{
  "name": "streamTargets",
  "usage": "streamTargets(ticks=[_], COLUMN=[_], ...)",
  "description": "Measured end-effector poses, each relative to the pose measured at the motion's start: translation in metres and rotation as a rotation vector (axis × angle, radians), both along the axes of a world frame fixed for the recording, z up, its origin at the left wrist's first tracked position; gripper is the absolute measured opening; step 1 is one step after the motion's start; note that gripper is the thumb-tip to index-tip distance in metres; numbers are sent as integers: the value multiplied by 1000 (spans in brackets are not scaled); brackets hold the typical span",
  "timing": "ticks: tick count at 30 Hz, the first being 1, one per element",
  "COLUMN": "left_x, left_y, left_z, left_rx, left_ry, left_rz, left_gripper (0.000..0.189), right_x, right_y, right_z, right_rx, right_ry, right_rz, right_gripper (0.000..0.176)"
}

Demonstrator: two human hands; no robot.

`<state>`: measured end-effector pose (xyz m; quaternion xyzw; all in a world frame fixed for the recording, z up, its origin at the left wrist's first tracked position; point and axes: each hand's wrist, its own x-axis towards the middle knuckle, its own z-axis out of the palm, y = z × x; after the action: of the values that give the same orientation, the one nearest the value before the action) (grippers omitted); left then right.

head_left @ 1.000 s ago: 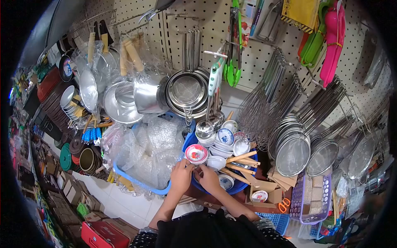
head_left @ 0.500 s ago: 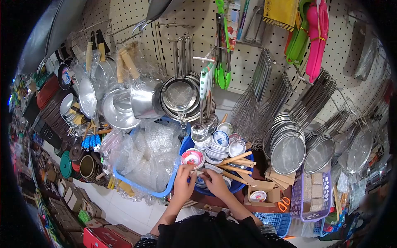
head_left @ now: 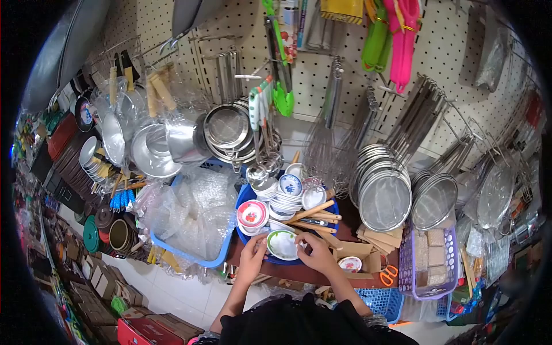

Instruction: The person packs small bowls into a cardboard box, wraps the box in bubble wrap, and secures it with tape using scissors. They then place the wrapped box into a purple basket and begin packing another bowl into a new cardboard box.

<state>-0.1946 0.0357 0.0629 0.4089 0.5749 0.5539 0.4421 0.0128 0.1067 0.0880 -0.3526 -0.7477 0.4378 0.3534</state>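
Note:
Both my hands hold a small white bowl with a green rim [head_left: 282, 244] over the front of a blue basin [head_left: 248, 194]. My left hand [head_left: 253, 253] grips the bowl's left edge and my right hand [head_left: 314, 255] grips its right edge. The basin is filled with stacked small bowls: a pink-patterned stack [head_left: 252, 214] at the left, blue-and-white ones [head_left: 289, 186] behind. Several wooden spatulas [head_left: 312, 212] lie across the basin to the right of the bowl.
A blue basket of bubble wrap [head_left: 192, 215] stands to the left. Steel pots, pans and strainers [head_left: 230, 129] hang on the pegboard above. Round mesh skimmers [head_left: 384, 198] hang at right. A purple basket [head_left: 430, 259] and orange scissors [head_left: 389, 275] sit at lower right.
A green-rimmed white bowl has come up into both hands; earlier my hands were down among the bowls at the basin's front. The view has shifted, so everything sits further left.

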Motion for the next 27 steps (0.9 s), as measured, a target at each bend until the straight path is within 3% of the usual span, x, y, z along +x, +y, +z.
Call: streamTargets(ticks=[7, 10, 11, 14, 17, 21, 27], left_x=[54, 83, 93, 123, 153, 195, 244], left_y=[1, 1, 1, 2, 2, 2, 8], left_z=[3, 4, 3, 5, 10, 26, 10], left_rx=[30, 31, 9, 10, 67, 172, 254], left_ry=[-72, -65, -45, 55, 187, 404, 558], left_rz=[-99, -117, -117, -116, -94, -65, -52], left_gripper=[27, 26, 24, 19, 14, 12, 12], right_x=[61, 91, 102, 131, 164, 201, 242], right_y=[-6, -14, -15, -19, -21, -21, -14], right_z=[-1, -1, -4, -1, 5, -11, -42], right_rx=[184, -117, -105, -90, -33, 7, 37], right_ry=[-47, -27, -3, 51, -73, -78, -166], right_rz=[-111, -167, -172, -197, -195, -257, -317], right_gripper=[21, 27, 29, 34, 29, 23, 18])
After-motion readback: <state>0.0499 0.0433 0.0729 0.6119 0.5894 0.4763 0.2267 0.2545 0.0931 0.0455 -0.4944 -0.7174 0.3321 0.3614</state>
